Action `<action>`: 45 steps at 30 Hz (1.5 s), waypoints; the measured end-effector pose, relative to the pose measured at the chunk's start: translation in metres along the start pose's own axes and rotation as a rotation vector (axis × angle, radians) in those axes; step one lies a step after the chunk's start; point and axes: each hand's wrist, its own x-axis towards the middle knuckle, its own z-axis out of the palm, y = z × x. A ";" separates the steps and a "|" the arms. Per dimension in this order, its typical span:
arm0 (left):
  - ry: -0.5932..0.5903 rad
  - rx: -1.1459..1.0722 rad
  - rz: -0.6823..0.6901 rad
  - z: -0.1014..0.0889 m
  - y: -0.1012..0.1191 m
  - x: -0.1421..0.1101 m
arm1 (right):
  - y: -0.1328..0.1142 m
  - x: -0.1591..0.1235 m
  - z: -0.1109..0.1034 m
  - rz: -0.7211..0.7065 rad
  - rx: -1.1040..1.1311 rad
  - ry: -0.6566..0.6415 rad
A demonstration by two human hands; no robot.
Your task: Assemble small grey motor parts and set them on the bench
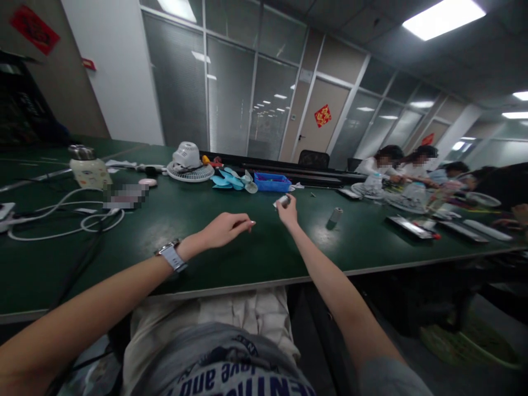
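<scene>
My right hand (288, 210) is closed around a small silvery cylinder (285, 201), raised over the green table; whether it is a battery or a motor I cannot tell. A similar grey cylinder (336, 215) stands upright on the table to the right, apart from that hand. My left hand (227, 229) hovers left of the right one, thumb and fingers drawn together in a pinch. Anything between its fingertips is too small to make out. Beyond the hands lie a blue plastic basket (272, 182), light-blue fan blades (231, 180) and a white fan housing (187, 159) on a round grille.
At left are a cream bottle (89, 171), looped white cables (99, 220) and a pink round object (147, 182). The table (198, 269) has its near edge at my lap. To the right, phone-like devices (410, 226) lie near other people (383, 162) working with fan parts.
</scene>
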 end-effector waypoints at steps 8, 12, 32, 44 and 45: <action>0.120 0.171 -0.217 -0.018 -0.057 -0.010 | 0.021 -0.009 -0.033 -0.136 -0.411 -0.037; 0.073 0.186 -0.235 -0.017 -0.059 -0.011 | 0.029 -0.006 -0.041 -0.071 -0.456 -0.020; 0.447 0.033 -0.288 -0.001 -0.074 -0.002 | -0.050 -0.049 0.079 -0.462 -0.002 -0.484; 0.610 -0.011 -0.208 0.002 -0.061 0.010 | -0.052 -0.055 0.079 -0.530 -0.068 -0.489; 0.615 -0.016 -0.217 0.002 -0.061 0.011 | -0.051 -0.054 0.080 -0.520 -0.048 -0.495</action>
